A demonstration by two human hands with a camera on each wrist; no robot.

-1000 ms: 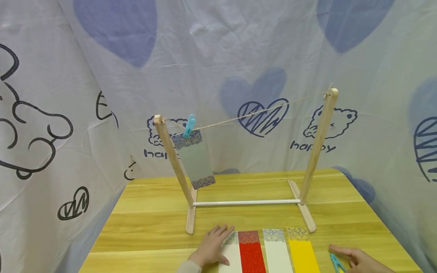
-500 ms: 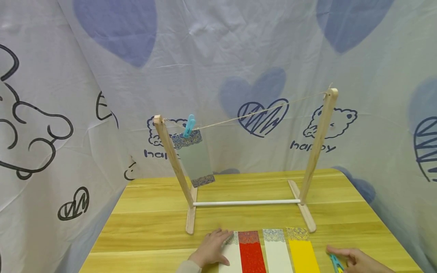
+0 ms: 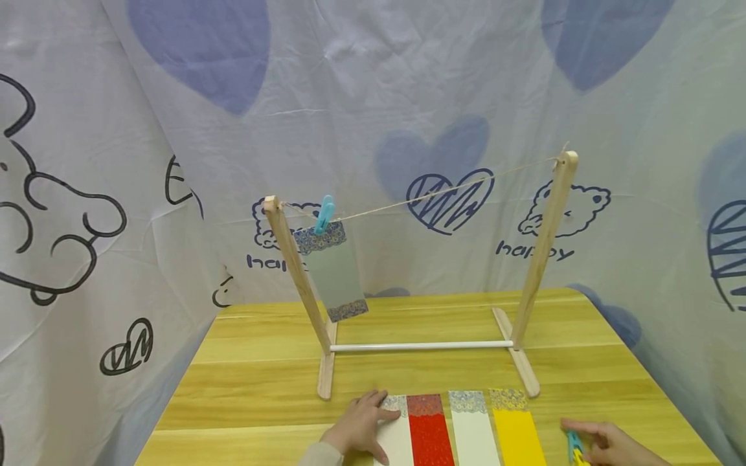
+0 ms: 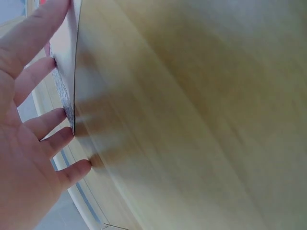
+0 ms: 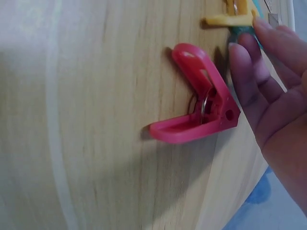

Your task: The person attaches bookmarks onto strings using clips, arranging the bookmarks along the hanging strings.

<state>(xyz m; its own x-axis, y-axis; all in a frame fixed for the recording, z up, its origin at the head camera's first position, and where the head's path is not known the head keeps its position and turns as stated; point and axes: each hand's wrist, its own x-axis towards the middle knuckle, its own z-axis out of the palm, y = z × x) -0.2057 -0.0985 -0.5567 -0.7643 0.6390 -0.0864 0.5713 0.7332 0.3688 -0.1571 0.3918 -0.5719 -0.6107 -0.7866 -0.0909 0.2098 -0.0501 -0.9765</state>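
Observation:
My left hand (image 3: 358, 427) rests at the left edge of a white card (image 3: 396, 437) with a patterned top band. Its fingers are spread, the tips touching the card's edge in the left wrist view. At the lower right, my right hand (image 3: 612, 443) has its thumb and fingers about a light blue clothespin (image 3: 574, 441), which it appears to pinch. A yellow clothespin (image 5: 232, 20) touches the thumb side in the right wrist view. A red clothespin (image 5: 206, 103) lies on the table just beside that hand.
A red card (image 3: 430, 433), another white card (image 3: 474, 433) and a yellow card (image 3: 519, 437) lie in a row. Behind them stands a wooden rack with a left post (image 3: 297, 275), right post (image 3: 542, 252) and string (image 3: 396, 204). A blue clothespin (image 3: 324, 215) clips a pale card (image 3: 337, 275) there.
My left fingers have shifted slightly, the thumb and index spreading over the white card. By my right hand the blue clothespin has turned more upright, and more of the yellow one shows.

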